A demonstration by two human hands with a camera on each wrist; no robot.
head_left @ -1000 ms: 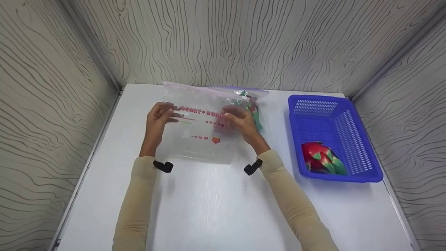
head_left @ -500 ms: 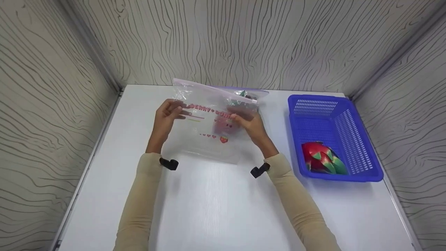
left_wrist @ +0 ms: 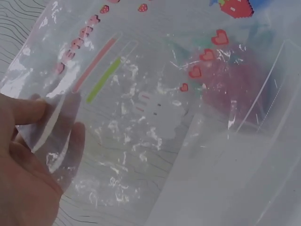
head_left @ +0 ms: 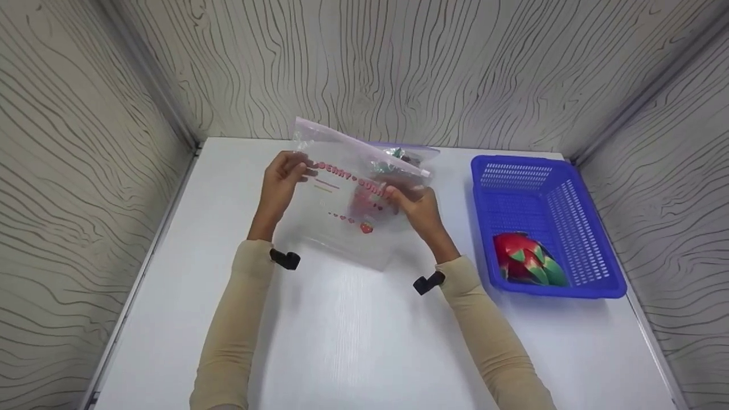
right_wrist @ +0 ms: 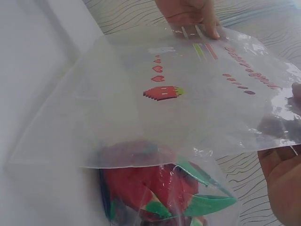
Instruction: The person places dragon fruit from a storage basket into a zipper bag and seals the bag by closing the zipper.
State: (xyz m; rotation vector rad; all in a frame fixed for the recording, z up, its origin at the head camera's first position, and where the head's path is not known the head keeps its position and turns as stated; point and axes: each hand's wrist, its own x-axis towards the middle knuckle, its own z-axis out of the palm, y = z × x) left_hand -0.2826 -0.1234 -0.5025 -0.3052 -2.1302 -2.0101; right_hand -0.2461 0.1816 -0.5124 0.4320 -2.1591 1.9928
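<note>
Printed bag swings aslant in two pinching hands

The left hand [head_left: 282, 171] pinches the film of a clear printed bag [head_left: 336, 199] near its left edge, thumb on the near face and fingers showing through from behind. The right hand [head_left: 422, 208] grips the right edge in the same way, its thumb lying by the end of the red lettering. Neither hand is spread wide; each has hold of the film alone.

Over the last second both hands have shifted right, the left one also going farther away. The bag has turned with them: its pale pink top strip [head_left: 361, 147] now slopes more steeply, from far left down to the white slider [head_left: 425, 173] at near right. I judge this to be a change of angle in handling, with the grip itself kept; whether the strip is sealed cannot be told.

Just beyond and behind the film is a second bag [head_left: 420, 151] with a purple top edge, holding a red-and-green dragon fruit [right_wrist: 150, 183]. The printed bag partly overlaps it in view and looks flat, with no fruit of its own.

Farther right, the blue basket [head_left: 561, 291] stands on the white table [head_left: 342, 347], unmoved, with another dragon fruit [head_left: 521, 259] in its near part.
</note>
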